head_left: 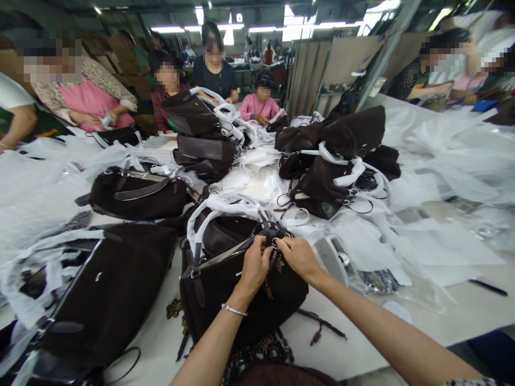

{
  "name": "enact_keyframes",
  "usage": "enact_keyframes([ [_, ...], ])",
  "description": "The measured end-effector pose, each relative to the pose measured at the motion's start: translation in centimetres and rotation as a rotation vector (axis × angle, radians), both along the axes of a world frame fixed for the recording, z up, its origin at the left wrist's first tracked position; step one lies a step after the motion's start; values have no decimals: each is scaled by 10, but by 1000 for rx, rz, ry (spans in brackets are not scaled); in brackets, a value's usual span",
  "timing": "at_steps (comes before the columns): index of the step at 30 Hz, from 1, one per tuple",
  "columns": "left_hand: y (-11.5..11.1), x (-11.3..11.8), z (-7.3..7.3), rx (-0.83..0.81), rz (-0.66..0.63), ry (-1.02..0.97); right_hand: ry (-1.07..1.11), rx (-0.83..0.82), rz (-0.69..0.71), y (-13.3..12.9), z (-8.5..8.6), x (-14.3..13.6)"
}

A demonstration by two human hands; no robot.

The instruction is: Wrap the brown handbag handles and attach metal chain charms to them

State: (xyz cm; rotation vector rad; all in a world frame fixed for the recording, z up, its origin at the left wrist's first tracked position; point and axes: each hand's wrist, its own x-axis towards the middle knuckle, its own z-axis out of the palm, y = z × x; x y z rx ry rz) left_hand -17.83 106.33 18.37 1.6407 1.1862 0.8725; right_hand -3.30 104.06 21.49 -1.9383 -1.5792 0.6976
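Observation:
A dark brown handbag [225, 284] stands on the table in front of me, its handles [213, 206] wrapped in white film. At the upper right of the bag, a charm [278, 262] with a braided cord and small metal-coloured ornaments hangs from a metal ring by the handle base. My right hand [298, 257] pinches the charm's ring end between thumb and forefinger. Close beside it on the left, my left hand [255, 264] has its fingers pinched together against the same spot; what lies between them is hidden.
Dark bags lie at the left [124, 279], behind [139, 195] and in a right-hand pile [322, 182]. A braided charm [322, 324] lies right of my bag. A grey-white box [332, 257], plastic bags [434, 241] and a black pen [487, 287] lie rightward. Several people work around the table.

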Motion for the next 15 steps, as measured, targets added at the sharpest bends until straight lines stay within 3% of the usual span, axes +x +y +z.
enact_keyframes([
  [4, 2, -7, -1, 21, -50, -16, -249, 78, 77, 9, 5, -2],
  [8, 4, -10, -6, 44, -51, 13, -297, 220, 25, 2, -12, -15],
  [11, 2, -6, -13, 107, -28, 73, -165, 265, -117, -7, -29, -26],
  [15, 1, -5, -18, 166, -6, 116, 225, 157, -386, -10, -38, -35],
])
